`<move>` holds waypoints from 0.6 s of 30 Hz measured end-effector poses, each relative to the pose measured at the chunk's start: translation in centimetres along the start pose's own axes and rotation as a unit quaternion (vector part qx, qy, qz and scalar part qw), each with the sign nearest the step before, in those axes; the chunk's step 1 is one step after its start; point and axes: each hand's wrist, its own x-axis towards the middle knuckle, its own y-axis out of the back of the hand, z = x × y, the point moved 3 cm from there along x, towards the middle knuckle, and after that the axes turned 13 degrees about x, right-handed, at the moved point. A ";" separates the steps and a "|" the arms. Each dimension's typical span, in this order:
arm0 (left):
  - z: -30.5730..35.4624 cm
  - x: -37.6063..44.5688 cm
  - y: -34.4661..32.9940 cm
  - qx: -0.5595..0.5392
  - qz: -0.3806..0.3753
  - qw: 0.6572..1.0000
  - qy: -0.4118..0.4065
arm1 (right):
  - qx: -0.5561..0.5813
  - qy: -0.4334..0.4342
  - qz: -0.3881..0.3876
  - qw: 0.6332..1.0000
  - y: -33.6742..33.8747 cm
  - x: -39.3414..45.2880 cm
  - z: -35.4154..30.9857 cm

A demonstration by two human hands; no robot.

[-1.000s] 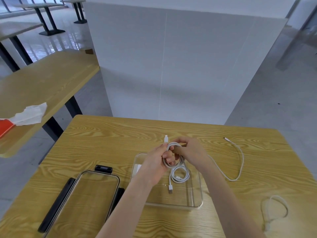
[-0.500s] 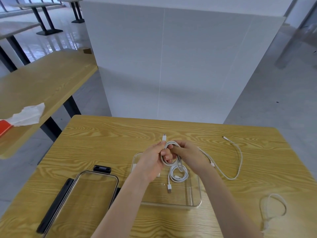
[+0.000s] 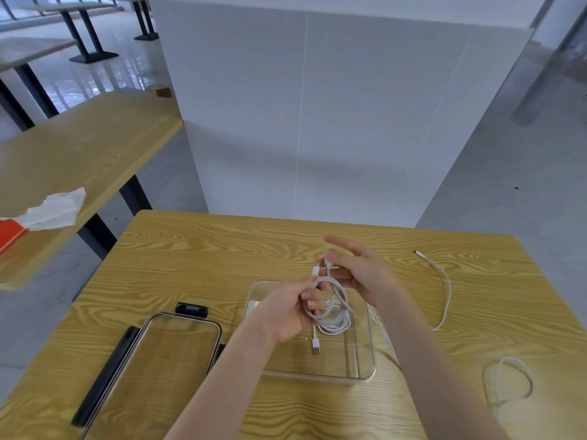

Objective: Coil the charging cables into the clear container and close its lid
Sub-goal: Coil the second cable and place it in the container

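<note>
Two bare hands meet above the clear container (image 3: 365, 373) in the head view. The left hand (image 3: 287, 312) comes up from the lower middle, its fingers curled round a bundle of white loops, the coiled charging cable (image 3: 333, 308), which it grips just over the container's far half. The right hand (image 3: 359, 269) sits just beyond and to the right of the left fingers, palm turned leftward, with its upper fingers stretched out straight and spread; its lower fingers bend toward the cable's two white plug ends (image 3: 316, 269), though whether they pinch the cable or merely touch it is hard to tell, since motion blur softens that spot.

The coil hangs below the left fingers in several uneven loops, and one tail drops from it, ending in a USB plug (image 3: 315, 346) that dangles inside the container's outline. Another strand of cable runs down behind the right forearm, past the container's right wall.

Only the hanging coil and its tail show within the container, and I cannot tell whether they touch its floor. Left of the left forearm lies the clear lid (image 3: 149, 373) with black latches, flat on the wooden table (image 3: 203, 252). Right of the right hand, a second white cable (image 3: 446, 293) curves loosely, and a third cable (image 3: 508, 385), looped, lies nearer the table's right edge.
</note>
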 end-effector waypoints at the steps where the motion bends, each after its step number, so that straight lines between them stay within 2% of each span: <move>1: -0.5 0.0 -0.2 0.024 -0.003 1.000 0.009 | -0.017 0.015 0.020 1.000 -0.1 0.1 -0.4; 5: -1.8 0.6 -0.2 0.123 0.025 0.992 0.012 | -0.042 0.084 0.114 0.989 -0.3 -0.1 -1.5; 8: -1.9 1.0 0.4 0.237 0.064 0.969 0.000 | -0.101 0.142 0.156 0.972 -0.5 -0.5 -1.0; 14: -1.6 1.4 0.9 0.337 0.098 0.935 -0.055 | -0.271 0.211 0.079 0.936 -3.3 -1.5 -0.9; 16: -0.9 1.5 1.0 0.330 0.080 0.938 -0.066 | -0.257 0.253 0.094 0.928 -3.7 -1.6 -2.0; 18: -0.3 1.6 1.1 0.306 0.055 0.949 -0.057 | -0.180 0.280 0.133 0.933 -3.3 -1.5 -3.3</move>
